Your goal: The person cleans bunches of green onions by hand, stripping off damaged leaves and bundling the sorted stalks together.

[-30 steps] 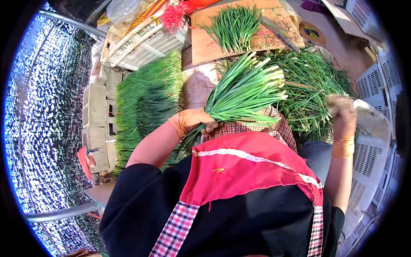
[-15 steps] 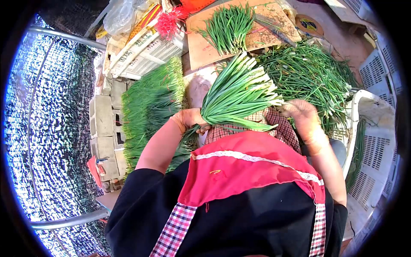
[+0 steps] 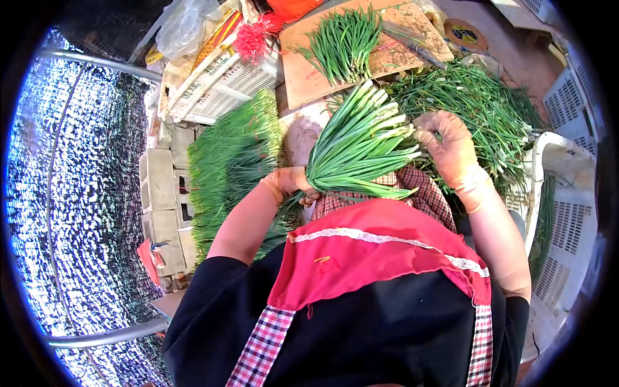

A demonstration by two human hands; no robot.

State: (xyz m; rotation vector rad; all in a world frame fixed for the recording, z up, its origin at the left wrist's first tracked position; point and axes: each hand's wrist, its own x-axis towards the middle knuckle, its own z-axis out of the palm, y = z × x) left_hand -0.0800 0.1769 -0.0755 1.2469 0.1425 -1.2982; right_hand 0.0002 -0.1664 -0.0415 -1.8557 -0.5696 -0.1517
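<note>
My left hand [image 3: 296,183], in an orange glove, is wrapped round the leafy end of a bunch of green stalks [image 3: 361,145] above my lap. The pale stalk ends fan out to the right. At those ends is my gloved right hand [image 3: 448,145], thumb and fingertips pinched together; what they hold, if anything, is too small to name. Just behind it lies a loose heap of green stalks [image 3: 467,103]. Neat rows of bunches [image 3: 232,168] lie to the left, and a smaller bunch [image 3: 345,45] rests on a brown board [image 3: 300,77].
A white crate [image 3: 242,80] with red ties [image 3: 255,39] on its edge stands at the back left. Along the left are concrete blocks [image 3: 161,180]. A knife-like tool [image 3: 412,44] lies on the board. At the right stands a white basket [image 3: 561,226]; a tape roll [image 3: 465,33] lies behind.
My right hand has come in from the far right to the pale stalk ends. My left hand has kept its hold on the bunch. The whole view has shifted slightly.
</note>
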